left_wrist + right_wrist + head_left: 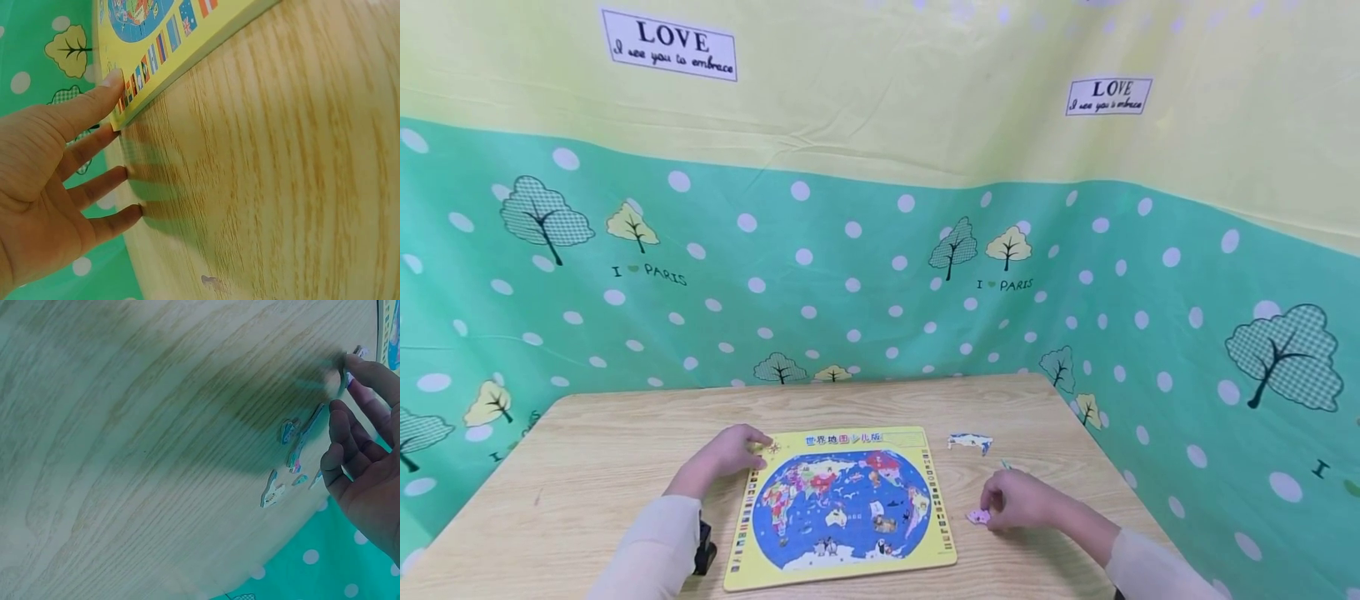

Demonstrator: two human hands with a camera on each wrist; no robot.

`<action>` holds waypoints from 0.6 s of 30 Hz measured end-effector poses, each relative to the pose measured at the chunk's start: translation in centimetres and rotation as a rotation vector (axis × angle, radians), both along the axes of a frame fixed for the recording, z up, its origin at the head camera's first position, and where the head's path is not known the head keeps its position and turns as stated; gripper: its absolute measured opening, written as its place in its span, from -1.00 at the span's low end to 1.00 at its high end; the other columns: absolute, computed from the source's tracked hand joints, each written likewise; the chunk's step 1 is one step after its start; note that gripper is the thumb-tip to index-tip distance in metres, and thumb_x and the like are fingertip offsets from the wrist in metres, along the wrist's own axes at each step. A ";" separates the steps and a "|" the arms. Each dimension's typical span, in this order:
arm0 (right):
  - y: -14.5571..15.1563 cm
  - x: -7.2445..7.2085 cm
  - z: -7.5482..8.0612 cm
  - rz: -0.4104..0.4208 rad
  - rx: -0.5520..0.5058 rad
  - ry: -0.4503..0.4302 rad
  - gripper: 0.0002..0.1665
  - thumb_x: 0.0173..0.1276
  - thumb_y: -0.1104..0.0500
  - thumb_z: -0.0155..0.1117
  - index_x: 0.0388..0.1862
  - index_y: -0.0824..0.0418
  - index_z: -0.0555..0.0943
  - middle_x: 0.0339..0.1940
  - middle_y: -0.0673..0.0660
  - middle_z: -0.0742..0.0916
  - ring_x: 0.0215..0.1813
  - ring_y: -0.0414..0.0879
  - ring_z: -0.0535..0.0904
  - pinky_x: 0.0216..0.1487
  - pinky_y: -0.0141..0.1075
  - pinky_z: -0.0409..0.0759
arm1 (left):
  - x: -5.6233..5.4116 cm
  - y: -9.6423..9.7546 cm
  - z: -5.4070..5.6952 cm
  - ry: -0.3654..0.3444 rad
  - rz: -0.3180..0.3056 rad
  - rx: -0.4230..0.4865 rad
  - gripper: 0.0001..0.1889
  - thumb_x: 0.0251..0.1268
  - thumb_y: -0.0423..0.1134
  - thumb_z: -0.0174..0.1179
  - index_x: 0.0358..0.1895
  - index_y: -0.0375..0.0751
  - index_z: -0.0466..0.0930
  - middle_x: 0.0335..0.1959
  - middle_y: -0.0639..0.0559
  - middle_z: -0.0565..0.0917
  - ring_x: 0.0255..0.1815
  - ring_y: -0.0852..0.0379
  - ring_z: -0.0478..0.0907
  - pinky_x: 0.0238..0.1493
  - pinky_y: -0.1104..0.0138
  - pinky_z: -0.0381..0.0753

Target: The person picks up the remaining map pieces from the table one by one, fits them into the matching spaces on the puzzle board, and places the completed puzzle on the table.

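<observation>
A yellow-bordered world map puzzle board lies flat on the table. My left hand is at its far left corner; in the left wrist view its thumb rests on the border while the other fingers spread, fairly straight, beside the edge. To the right of the board, my right hand pinches a small pink puzzle piece between thumb and index finger, close to the tabletop. That piece is mostly hidden by fingers in the right wrist view. Beyond this hand lies a white and blue puzzle piece.
Several loose puzzle pieces, among them a pale one and a long thin one, lie near the right hand. The wooden table has a polka-dot curtain behind it and at its right.
</observation>
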State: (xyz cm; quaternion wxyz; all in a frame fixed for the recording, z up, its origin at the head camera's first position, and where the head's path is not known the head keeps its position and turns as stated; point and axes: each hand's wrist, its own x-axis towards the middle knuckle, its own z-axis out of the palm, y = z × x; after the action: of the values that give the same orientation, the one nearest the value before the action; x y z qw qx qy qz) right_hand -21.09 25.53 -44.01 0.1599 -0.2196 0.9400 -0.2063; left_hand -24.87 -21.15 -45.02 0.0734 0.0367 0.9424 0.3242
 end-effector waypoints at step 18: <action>-0.7 -0.2 0.7 -0.016 -0.014 0.025 -0.79 -0.07 0.16 0.45 -0.41 0.06 0.61 -0.48 -0.05 0.56 -0.43 -0.22 0.41 -0.49 -0.43 0.43 | 0.0 0.0 0.1 0.004 -0.008 -0.022 -0.61 0.02 -0.36 0.32 0.01 -0.29 0.60 0.09 -0.35 0.53 0.20 -0.39 0.35 0.23 -0.15 0.36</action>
State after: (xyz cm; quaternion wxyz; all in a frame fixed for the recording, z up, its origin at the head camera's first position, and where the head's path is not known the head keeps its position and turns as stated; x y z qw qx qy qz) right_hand -21.26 24.79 -43.33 0.1448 -0.2158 0.9423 -0.2111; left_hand -24.91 -21.16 -44.95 0.0732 0.0404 0.9458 0.3137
